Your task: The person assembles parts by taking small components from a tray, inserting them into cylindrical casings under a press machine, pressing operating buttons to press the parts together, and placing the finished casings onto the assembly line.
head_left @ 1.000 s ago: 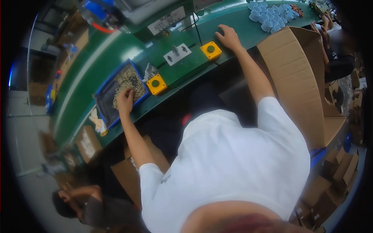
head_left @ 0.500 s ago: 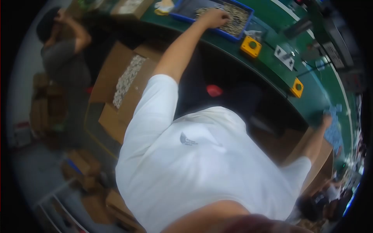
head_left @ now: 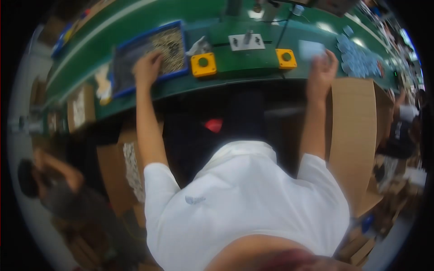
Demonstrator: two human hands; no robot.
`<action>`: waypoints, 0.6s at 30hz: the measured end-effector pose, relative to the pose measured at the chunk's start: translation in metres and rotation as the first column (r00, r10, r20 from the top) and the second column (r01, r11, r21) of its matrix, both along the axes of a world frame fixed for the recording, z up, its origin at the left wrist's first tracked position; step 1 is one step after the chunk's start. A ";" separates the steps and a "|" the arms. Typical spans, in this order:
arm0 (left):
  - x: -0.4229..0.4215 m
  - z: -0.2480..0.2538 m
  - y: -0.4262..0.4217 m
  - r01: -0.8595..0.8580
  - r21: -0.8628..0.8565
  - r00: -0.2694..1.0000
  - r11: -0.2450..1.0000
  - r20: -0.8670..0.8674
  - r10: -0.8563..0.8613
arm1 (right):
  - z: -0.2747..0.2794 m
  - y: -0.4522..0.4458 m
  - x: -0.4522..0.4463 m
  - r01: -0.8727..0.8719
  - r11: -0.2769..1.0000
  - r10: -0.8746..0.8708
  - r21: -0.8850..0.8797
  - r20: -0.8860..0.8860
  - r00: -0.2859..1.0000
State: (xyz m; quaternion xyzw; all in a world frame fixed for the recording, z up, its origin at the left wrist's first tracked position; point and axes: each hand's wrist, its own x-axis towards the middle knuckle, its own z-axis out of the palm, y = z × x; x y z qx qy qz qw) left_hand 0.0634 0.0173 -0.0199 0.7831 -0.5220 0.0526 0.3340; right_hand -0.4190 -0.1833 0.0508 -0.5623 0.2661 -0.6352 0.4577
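My left hand [head_left: 147,68] is over the blue-rimmed tray [head_left: 185,47], beside a heap of small metal parts [head_left: 169,45]. Its fingers are bent together, and anything between them is too small to name. My right hand [head_left: 323,71] is raised at the bench edge, to the right of a yellow button box [head_left: 286,58]. A blurred pale blue item [head_left: 311,49] shows by its fingertips; whether the hand grips it is unclear. Between my hands are a second yellow button box [head_left: 203,64] and a metal plate with upright pins [head_left: 247,42].
Light blue cups [head_left: 355,56] lie at the bench's right. An open cardboard box [head_left: 352,131] stands below my right hand's side. A glove [head_left: 103,83] and small carton [head_left: 81,107] are left of the tray. Co-workers are at far left [head_left: 63,194] and far right [head_left: 400,131].
The view has swung and tilted. My right hand has come from the blue cups back toward the button box, with the pale item now beside it. My left hand has stayed at the tray.
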 end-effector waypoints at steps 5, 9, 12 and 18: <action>-0.006 0.004 0.008 -0.026 0.007 1.000 1.000 0.016 0.026 | 0.012 0.025 0.083 0.044 0.934 -0.172 -0.354 -0.337 0.926; -0.003 0.007 0.008 -0.030 0.023 0.999 0.999 -0.010 0.030 | 0.024 0.019 0.117 -0.017 0.905 -0.186 -0.426 -0.432 0.882; -0.005 0.007 0.008 -0.025 -0.002 0.999 1.000 -0.020 0.025 | 0.020 0.014 0.130 -0.008 0.868 -0.242 -0.496 -0.437 0.866; -0.009 0.012 0.009 -0.044 -0.006 0.999 0.999 -0.013 0.044 | 0.023 0.011 0.141 0.072 0.825 -0.397 -0.561 -0.484 0.780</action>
